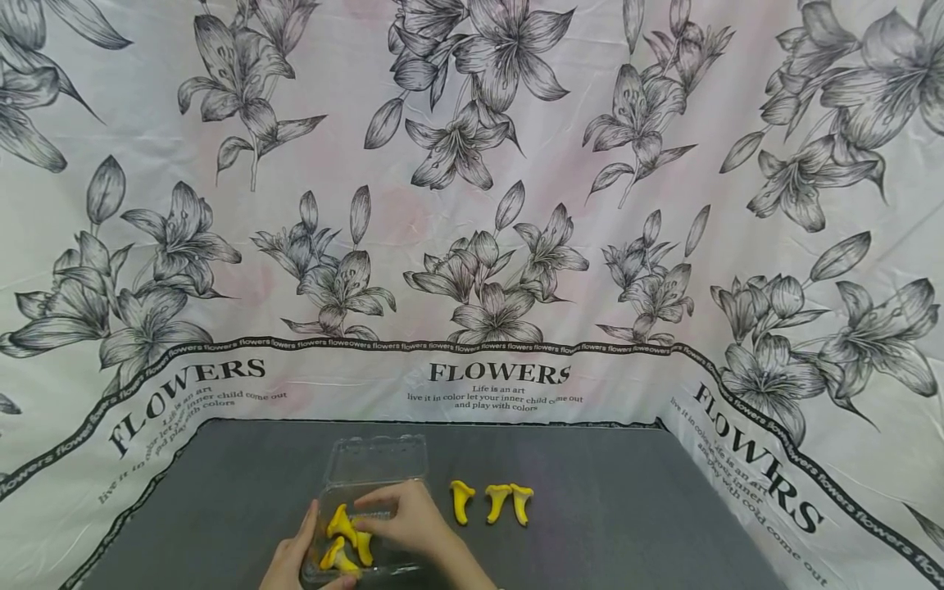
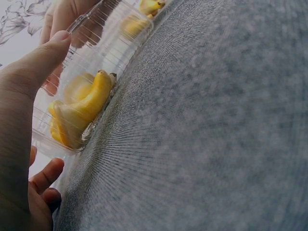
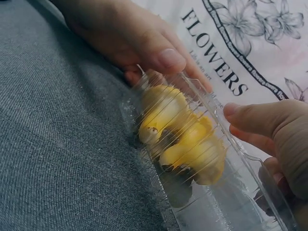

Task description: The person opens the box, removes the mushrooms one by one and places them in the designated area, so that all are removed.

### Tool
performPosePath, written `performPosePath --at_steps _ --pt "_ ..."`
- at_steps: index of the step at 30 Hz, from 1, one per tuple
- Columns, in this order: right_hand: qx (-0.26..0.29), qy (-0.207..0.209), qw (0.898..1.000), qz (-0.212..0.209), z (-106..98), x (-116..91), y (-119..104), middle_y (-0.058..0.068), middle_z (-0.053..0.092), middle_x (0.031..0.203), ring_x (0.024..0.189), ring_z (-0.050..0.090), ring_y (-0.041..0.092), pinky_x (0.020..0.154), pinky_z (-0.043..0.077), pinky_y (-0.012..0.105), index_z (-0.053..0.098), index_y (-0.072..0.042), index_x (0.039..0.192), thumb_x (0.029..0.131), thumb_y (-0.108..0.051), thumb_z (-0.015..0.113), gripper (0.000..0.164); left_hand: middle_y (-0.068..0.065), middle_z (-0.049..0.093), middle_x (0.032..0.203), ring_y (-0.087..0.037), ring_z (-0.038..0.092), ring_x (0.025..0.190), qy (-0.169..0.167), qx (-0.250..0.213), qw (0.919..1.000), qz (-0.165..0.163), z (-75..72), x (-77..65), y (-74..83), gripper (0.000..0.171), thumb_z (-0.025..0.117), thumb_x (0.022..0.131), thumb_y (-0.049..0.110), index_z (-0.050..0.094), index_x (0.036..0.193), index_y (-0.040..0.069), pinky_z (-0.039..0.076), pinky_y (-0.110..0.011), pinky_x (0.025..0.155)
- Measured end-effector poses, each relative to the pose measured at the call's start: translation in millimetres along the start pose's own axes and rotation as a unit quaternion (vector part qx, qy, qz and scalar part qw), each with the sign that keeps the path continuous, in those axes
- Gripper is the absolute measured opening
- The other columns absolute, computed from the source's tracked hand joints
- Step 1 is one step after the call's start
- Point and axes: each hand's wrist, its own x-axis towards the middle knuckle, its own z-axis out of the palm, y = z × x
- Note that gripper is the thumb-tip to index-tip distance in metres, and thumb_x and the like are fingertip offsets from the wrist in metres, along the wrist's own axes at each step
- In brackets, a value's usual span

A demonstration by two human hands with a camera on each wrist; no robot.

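A hinged clear plastic box [image 1: 409,569] stands on the table with its lid [image 1: 376,460] raised at the back. Several yellow chanterelle mushrooms [image 3: 166,113] lie in its left part, seen through the ribbed wall. My left hand [image 1: 291,557] holds the box at its near left corner, thumb at the front rim and fingers along the left side. From the right, my right hand [image 1: 409,516] reaches over the box. Its thumb and forefinger are spread apart right by a chanterelle [image 1: 340,521], with nothing visible between them.
Three more chanterelles lie to the right of the box: a single one [image 1: 461,501] and a pair side by side [image 1: 509,503]. The dark grey tabletop [image 1: 605,508] is bordered at the back and sides by a flower-printed cloth [image 1: 509,385].
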Motion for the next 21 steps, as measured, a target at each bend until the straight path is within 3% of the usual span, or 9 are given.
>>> performPosePath --at_steps 2,5,8,10,14,17,21 --pt "-0.017 -0.014 1.000 0.003 -0.2 0.4 0.3 -0.005 0.080 0.113 0.054 0.052 -0.008 0.051 0.046 0.013 0.083 -0.009 0.117 0.094 -0.020 0.083 0.025 -0.006 0.054 0.091 -0.022 0.047 0.082 0.002 0.005 0.9999 -0.012 0.6 0.4 0.6 0.112 0.081 0.090 0.034 0.011 0.165 -0.010 0.046 -0.044 0.076" --pt "-0.050 -0.035 0.998 0.003 0.5 1.1 0.2 -0.005 0.080 0.114 0.058 0.054 -0.010 0.057 0.048 0.012 0.082 -0.011 0.120 0.095 -0.018 0.082 0.026 -0.007 0.055 0.093 -0.023 0.048 0.086 0.007 0.012 0.9997 -0.021 1.4 0.8 0.1 0.113 0.082 0.089 0.036 0.012 0.166 -0.009 0.049 -0.049 0.078" --pt "-0.079 -0.052 0.996 0.002 1.5 0.9 -3.0 -0.005 0.080 0.115 0.043 0.038 -0.007 0.048 0.043 0.012 0.081 -0.013 0.124 0.095 -0.017 0.082 0.030 -0.006 0.055 0.090 -0.020 0.048 0.080 0.006 0.007 0.9999 -0.007 1.0 1.3 -1.7 0.112 0.082 0.090 0.033 0.010 0.165 -0.010 0.048 -0.043 0.074" --pt "-0.105 -0.069 0.992 -0.007 1.8 -0.1 -7.0 -0.004 0.081 0.113 0.042 0.038 -0.010 0.048 0.044 0.012 0.079 -0.015 0.129 0.095 -0.015 0.082 0.034 -0.005 0.053 0.087 -0.018 0.046 0.076 0.003 -0.002 1.0000 0.004 0.5 1.2 -3.3 0.112 0.081 0.090 0.031 0.009 0.165 -0.011 0.045 -0.037 0.071" --pt "-0.149 -0.113 0.982 -0.029 2.2 -2.5 -15.0 -0.003 0.079 0.084 0.042 0.039 -0.010 0.046 0.043 0.012 0.074 -0.017 0.138 0.098 -0.013 0.078 0.040 -0.005 0.054 0.080 -0.014 0.050 0.069 -0.005 -0.014 0.9994 0.030 -0.4 2.4 -6.3 0.110 0.079 0.092 0.027 0.007 0.163 -0.015 0.048 -0.032 0.068" --pt "-0.173 -0.132 0.975 -0.037 3.1 -3.0 -17.6 -0.004 0.073 0.070 0.038 0.032 -0.005 0.042 0.037 0.012 0.074 -0.020 0.139 0.101 -0.014 0.075 0.039 -0.007 0.055 0.081 -0.018 0.053 0.074 -0.005 -0.015 0.9998 0.014 -0.3 4.0 -6.6 0.112 0.081 0.091 0.029 0.007 0.163 -0.014 0.051 -0.039 0.071" --pt "-0.200 -0.130 0.971 -0.036 4.2 -2.6 -16.9 -0.010 0.078 0.083 0.040 0.033 -0.005 0.044 0.038 0.013 0.077 -0.024 0.135 0.101 -0.017 0.075 0.035 -0.007 0.054 0.082 -0.019 0.051 0.074 -0.009 -0.014 0.9999 -0.004 -0.4 5.8 -4.8 0.114 0.082 0.090 0.030 0.007 0.164 -0.012 0.048 -0.038 0.070"
